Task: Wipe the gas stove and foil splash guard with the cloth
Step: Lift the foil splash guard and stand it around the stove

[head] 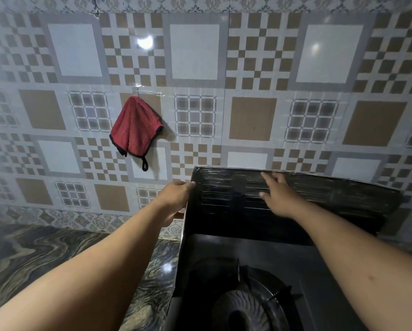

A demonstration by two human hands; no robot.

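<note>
A dark gas stove (302, 271) sits at the lower right, its round burner (245, 309) near the bottom edge. A dark, ribbed foil splash guard (324, 197) stands around its back and left side. My left hand (176, 197) grips the guard's upper left corner from outside. My right hand (275, 194) lies flat on the guard's inner back panel, fingers spread, nothing in it. A red cloth (135, 130) with black trim hangs from a hook on the wall, up and left of both hands.
A patterned tiled wall (195, 51) fills the background right behind the guard. A dark marbled countertop (40, 254) stretches to the left of the stove.
</note>
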